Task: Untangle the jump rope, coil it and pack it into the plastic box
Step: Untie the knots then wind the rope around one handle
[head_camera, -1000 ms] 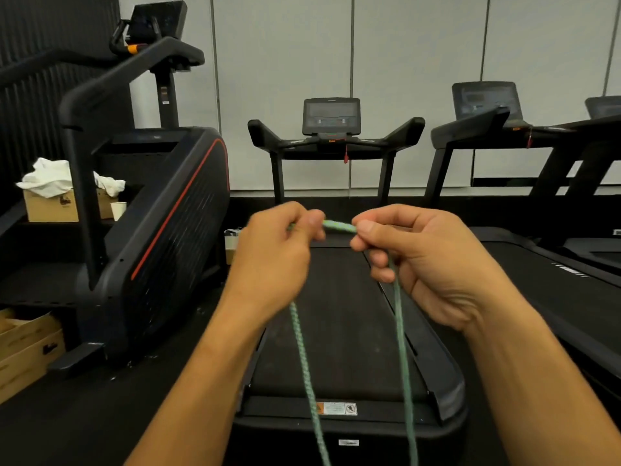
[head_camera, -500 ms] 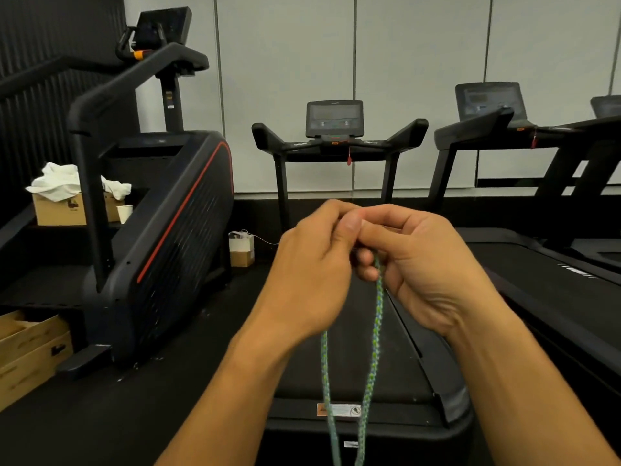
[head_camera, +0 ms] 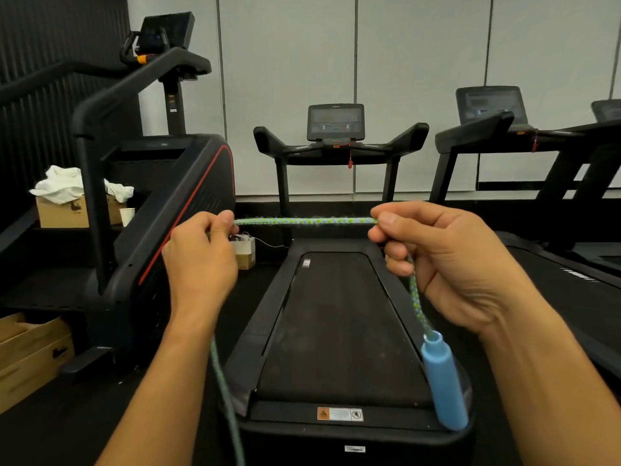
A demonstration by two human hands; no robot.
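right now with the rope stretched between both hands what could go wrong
1. The blue handle hangs free below the right hand; a quick move could swing it into the treadmill or the forearm.
2. The jump rope is only pinched at the fingertips of each hand, so a harder pull may slip it loose.
3. Below the left hand the rope trails out of view; that end could snag or re-tangle unseen. No plastic box is in view.

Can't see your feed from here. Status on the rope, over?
Left hand and right hand both pinch the jump rope, taut between them. Blue handle dangles below right. No knot visible. Plastic box not in view.
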